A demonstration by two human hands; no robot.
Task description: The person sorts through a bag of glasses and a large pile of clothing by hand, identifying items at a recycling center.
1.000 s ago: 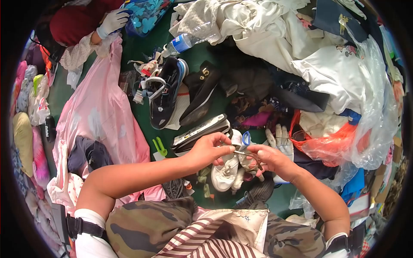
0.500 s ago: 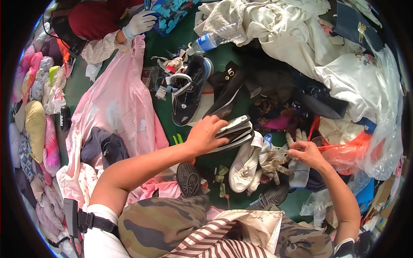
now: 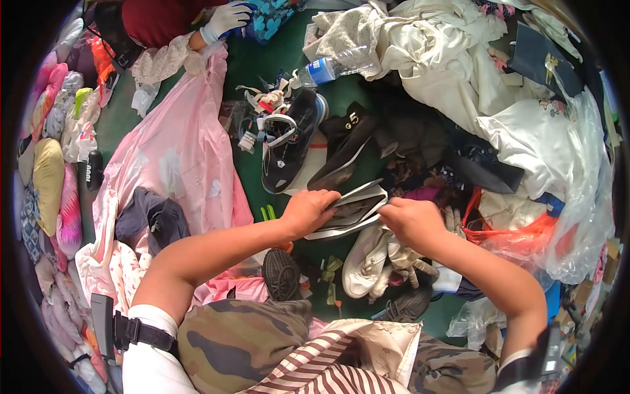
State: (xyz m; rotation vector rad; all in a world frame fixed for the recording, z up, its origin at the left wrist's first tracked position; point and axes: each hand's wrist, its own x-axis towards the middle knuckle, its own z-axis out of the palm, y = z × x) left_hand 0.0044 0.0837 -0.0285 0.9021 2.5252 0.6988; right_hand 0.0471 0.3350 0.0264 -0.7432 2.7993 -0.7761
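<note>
A flat dark pouch with white edges, perhaps a wallet, is held spread open between my hands. My left hand grips its left end, fingers curled over the edge. At its right end, my right hand is closed on the rim, fingertips pinched together. Just below lies a white shoe beside a pale work glove. Beyond the pouch are a black shoe marked with a gold 5 and a dark sandal.
Pink cloth spreads to the left. White clothes pile up at upper right, near a plastic bottle. An orange bag lies right. Another person's gloved hand is at the top.
My right hand has moved left from beside the work glove to the pouch's right end, where it now grips. The pouch is spread wider. The other person's hand has shifted slightly up.
</note>
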